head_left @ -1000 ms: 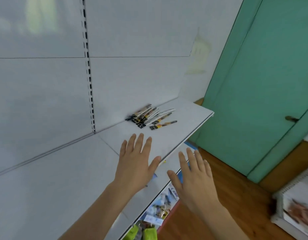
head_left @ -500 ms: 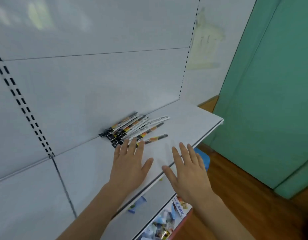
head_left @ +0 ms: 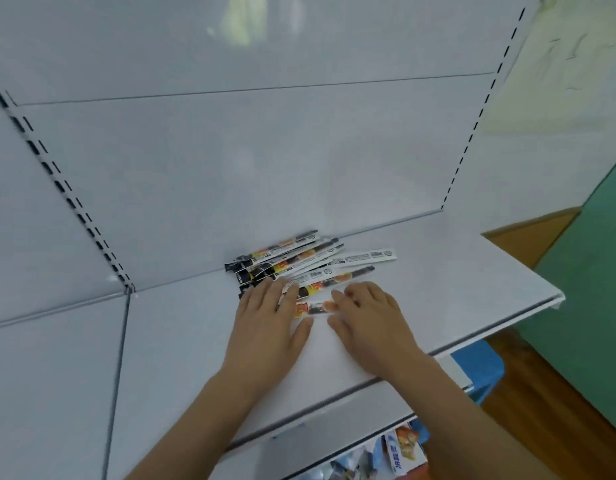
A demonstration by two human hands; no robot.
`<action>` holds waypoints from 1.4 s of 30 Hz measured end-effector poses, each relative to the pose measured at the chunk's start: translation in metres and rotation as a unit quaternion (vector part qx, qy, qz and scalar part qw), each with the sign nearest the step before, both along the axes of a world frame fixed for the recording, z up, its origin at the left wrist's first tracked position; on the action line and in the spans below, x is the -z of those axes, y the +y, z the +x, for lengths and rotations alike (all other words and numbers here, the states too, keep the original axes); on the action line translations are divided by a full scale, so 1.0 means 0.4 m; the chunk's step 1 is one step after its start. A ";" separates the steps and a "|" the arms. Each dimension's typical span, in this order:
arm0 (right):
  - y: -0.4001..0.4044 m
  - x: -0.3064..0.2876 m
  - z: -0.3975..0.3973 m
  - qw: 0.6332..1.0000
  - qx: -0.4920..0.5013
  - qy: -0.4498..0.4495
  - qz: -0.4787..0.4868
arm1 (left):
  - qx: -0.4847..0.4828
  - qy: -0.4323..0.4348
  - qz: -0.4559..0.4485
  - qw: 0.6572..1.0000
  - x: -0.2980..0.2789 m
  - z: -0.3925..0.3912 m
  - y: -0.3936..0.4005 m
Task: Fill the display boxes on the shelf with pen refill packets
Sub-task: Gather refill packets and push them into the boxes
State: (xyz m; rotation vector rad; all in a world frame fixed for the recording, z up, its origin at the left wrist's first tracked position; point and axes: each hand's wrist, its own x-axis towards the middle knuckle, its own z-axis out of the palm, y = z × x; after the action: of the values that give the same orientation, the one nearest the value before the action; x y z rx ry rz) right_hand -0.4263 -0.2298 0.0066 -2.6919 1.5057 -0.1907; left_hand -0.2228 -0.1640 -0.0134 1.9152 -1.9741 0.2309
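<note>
Several long pen refill packets (head_left: 310,261), black, yellow and white, lie fanned in a loose pile on the white shelf (head_left: 438,271), against its back panel. My left hand (head_left: 268,317) lies flat on the shelf, its straight fingertips touching the near left side of the pile. My right hand (head_left: 365,317) lies flat beside it, fingertips on the nearest packet (head_left: 311,308), which shows between the two hands. No display box is in view.
The shelf's front edge (head_left: 473,337) runs diagonally to the right. A lower shelf with small coloured packages (head_left: 400,448) shows beneath it. A blue bin (head_left: 479,372) stands on the wooden floor, and a green door (head_left: 597,306) is at the right.
Both hands have moved forward over the shelf and now reach the pile. The view has come closer to the packets.
</note>
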 end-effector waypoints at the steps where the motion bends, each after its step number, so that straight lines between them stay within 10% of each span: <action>1: -0.018 0.006 0.001 1.000 -0.014 -0.015 -0.007 | 0.001 0.003 -0.009 1.000 0.004 0.002 -0.006; 13: -0.109 0.000 -0.054 0.953 -0.114 -0.235 -0.151 | -0.088 0.117 -0.088 0.985 -0.047 -0.045 -0.039; 20: -0.113 -0.028 -0.029 0.919 -0.187 -0.320 -0.131 | -0.216 0.487 -0.014 0.846 -0.133 -0.180 -0.091; 32: -0.263 0.031 -0.047 0.956 -0.251 -0.079 -0.127 | -0.318 0.555 -0.075 0.765 -0.143 -0.184 -0.027; 36: -0.225 -0.012 -0.038 0.947 -0.222 -0.219 -0.077 | -0.327 0.640 -0.118 0.685 -0.147 -0.189 -0.025; 42: -0.092 -0.039 0.054 0.892 -0.313 -0.317 0.078 | -0.282 0.667 -0.106 0.682 -0.143 -0.223 -0.045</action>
State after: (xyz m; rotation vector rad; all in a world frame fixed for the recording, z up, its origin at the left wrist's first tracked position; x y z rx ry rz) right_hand -0.4046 -0.2666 0.0222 -2.4516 0.4276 -0.7709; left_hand -0.3120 -0.1822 0.0440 1.5854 -0.3454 -0.6151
